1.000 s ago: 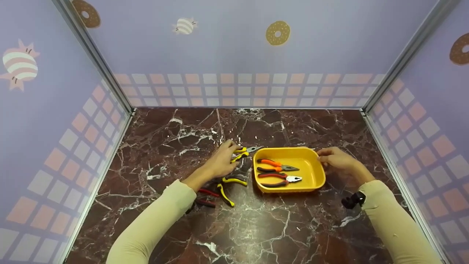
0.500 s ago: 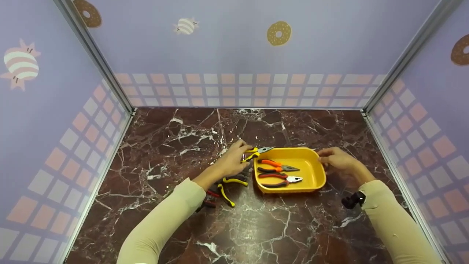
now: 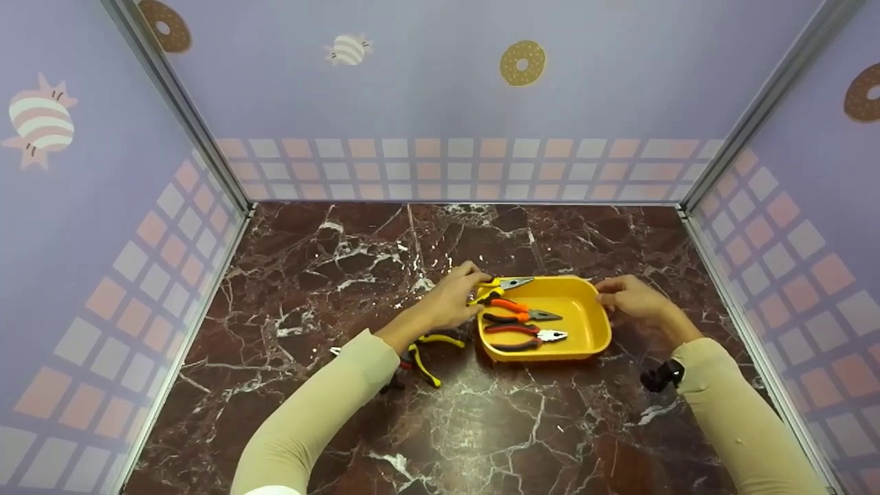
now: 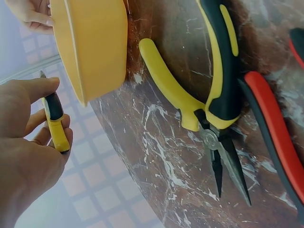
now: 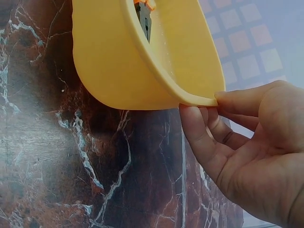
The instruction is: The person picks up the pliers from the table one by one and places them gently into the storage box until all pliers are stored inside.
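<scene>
A dark red marble tabletop (image 3: 481, 426) with white veins fills the floor of a booth walled by lilac panels (image 3: 426, 96) printed with doughnuts and pink tiles. Right of centre sits a yellow plastic tray (image 3: 584, 323); in the right wrist view only its outer wall and one corner of its rim show. Two pliers lie inside it, heads pointing right: an orange-handled long-nose pair (image 3: 517, 311) at the far side and a red-and-black combination pair (image 3: 522, 338) nearer.

The left hand (image 3: 454, 302) is at the tray's far left corner, its fingers curled round the handles of yellow-and-black long-nose pliers (image 3: 500, 284), whose grey tips reach over the tray's far rim. In the left wrist view only one handle and a sliver of metal show between thumb and fingers; the rest is hidden by the hand. The right hand (image 3: 636, 297) pinches the tray's right rim, thumb on top and fingers curled beneath, as the right wrist view shows plainly.

On the marble just left of the tray lies another yellow-and-black long-nose pair (image 3: 430, 350), partly covered by the left forearm in the head view. Beside it lies a red-and-black pair (image 4: 273, 128), cut off at the edge of the left wrist view and almost wholly hidden under the sleeve from above. A small black object (image 3: 661, 376) at the right wrist is hard to make out.
</scene>
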Available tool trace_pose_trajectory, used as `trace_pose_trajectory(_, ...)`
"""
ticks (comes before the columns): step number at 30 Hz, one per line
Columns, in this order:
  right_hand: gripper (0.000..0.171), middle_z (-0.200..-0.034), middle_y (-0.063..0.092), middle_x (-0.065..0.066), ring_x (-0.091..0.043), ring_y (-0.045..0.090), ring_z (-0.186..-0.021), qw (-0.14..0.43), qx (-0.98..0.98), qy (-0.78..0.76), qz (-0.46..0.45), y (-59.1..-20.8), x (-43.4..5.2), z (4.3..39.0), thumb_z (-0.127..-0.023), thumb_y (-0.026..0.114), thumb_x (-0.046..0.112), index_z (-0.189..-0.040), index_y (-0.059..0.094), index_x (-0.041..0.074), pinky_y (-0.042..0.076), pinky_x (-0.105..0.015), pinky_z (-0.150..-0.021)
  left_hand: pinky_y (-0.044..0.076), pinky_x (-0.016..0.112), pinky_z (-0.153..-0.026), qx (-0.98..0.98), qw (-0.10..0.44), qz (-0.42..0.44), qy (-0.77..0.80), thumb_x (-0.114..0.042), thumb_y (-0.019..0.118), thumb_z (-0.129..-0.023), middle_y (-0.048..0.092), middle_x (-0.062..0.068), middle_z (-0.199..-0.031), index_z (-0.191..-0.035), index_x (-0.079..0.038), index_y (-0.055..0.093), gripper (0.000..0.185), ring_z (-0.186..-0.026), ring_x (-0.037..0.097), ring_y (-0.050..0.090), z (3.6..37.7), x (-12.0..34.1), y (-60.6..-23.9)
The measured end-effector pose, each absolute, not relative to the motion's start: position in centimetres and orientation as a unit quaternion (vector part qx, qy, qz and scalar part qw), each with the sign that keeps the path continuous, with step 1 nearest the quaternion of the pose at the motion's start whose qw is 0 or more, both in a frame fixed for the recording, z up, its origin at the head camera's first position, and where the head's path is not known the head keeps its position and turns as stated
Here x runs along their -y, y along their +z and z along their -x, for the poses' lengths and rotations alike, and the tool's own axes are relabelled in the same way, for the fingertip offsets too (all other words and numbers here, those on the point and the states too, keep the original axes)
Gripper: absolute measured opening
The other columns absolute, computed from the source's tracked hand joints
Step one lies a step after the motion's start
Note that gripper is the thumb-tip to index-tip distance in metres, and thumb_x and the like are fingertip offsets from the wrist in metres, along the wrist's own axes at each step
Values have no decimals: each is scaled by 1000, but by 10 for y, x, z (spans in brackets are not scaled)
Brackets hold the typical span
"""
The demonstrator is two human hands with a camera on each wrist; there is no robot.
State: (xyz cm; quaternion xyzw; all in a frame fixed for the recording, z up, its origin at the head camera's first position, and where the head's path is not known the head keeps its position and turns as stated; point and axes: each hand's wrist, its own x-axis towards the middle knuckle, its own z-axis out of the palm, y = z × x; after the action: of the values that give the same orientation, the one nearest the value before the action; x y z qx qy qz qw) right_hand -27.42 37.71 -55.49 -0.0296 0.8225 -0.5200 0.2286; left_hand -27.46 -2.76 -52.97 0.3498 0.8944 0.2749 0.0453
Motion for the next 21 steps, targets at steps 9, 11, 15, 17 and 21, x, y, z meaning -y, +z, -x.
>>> trace_pose_trajectory(9, 36, -83, 56, -10, -19, 59, -74, 230, -823, -519, 28, -553, -376, 272, -107, 53, 3, -137, 57, -17, 64, -39, -68, 50, 34, -102, -900, 71, -345, 258, -24, 76, -100, 51, 5, -136, -152, -9, 55, 58, -117, 19, 55, 272, 16, -534)
trace_pose_trajectory(11, 36, -83, 56, -11, -20, 59, -74, 228, -824, -518, 24, -552, -375, 272, -107, 53, 3, -138, 58, -16, 64, -38, -68, 50, 34, -102, -901, 70, -346, 253, -25, 76, -100, 51, 5, -136, -152, -9, 56, 58, -118, 19, 54, 272, 13, -535)
trace_pose_trajectory(15, 36, -83, 56, -10, -21, 60, -76, 227, -825, -518, 20, -551, -374, 272, -107, 53, 3, -137, 58, -16, 63, -38, -68, 50, 33, -102, -899, 72, -344, 262, -22, 76, -99, 52, 6, -133, -152, -9, 57, 57, -116, 18, 53, 272, 8, -536)
trace_pose_trajectory(17, 36, -82, 56, -10, -21, 60, -77, 227, -828, -513, 26, -551, -374, 273, -107, 53, 3, -137, 58, -16, 63, -38, -68, 49, 32, -103, -898, 73, -342, 268, -20, 77, -98, 52, 6, -131, -151, -10, 58, 57, -115, 18, 53, 272, 5, -536)
trace_pose_trajectory(21, 37, -82, 56, -11, -22, 62, -79, 230, -831, -505, 39, -550, -375, 273, -108, 52, 2, -138, 56, -18, 63, -39, -68, 49, 32, -103, -896, 71, -345, 269, -20, 78, -98, 53, 6, -128, -151, -11, 60, 57, -114, 18, 53, 272, 0, -537)
